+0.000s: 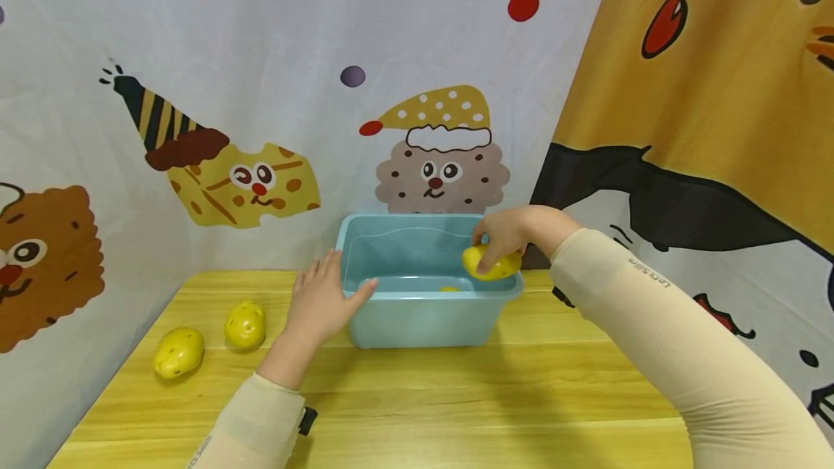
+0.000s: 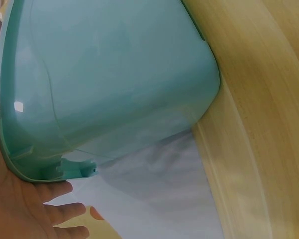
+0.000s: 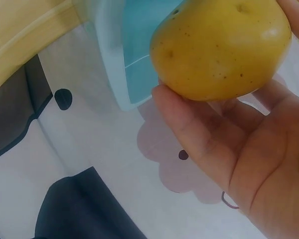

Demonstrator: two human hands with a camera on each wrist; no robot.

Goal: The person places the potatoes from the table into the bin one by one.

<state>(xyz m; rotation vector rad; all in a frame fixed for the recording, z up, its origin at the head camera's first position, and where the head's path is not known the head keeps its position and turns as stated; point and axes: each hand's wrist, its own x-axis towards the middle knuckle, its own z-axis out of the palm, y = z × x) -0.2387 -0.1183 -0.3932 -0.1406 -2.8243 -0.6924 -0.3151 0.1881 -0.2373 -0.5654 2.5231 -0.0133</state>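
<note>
A light blue plastic bin [image 1: 423, 322] stands on the table against the backdrop. Over its right rim my right hand [image 1: 511, 229] grips a yellow potato [image 1: 500, 268] between thumb and fingers. In the right wrist view this potato [image 3: 222, 52] shows small dark specks and shallow eyes. My left hand [image 1: 318, 304] rests at the bin's left rim, fingers extended and thumb over the front corner. From the left wrist, the palm and fingers [image 2: 65, 213] appear along the rim. Inside the bin, the top of another yellow piece [image 1: 449, 289] peeks above the front rim, mostly hidden.
Two more yellow potatoes [image 1: 179, 353] [image 1: 245, 326] lie on the wood-grain table [image 1: 417, 411], left of the bin. Behind the table hangs a white curtain [image 1: 260, 35] printed with cartoon faces, with an orange printed part [image 1: 717, 107] on the right.
</note>
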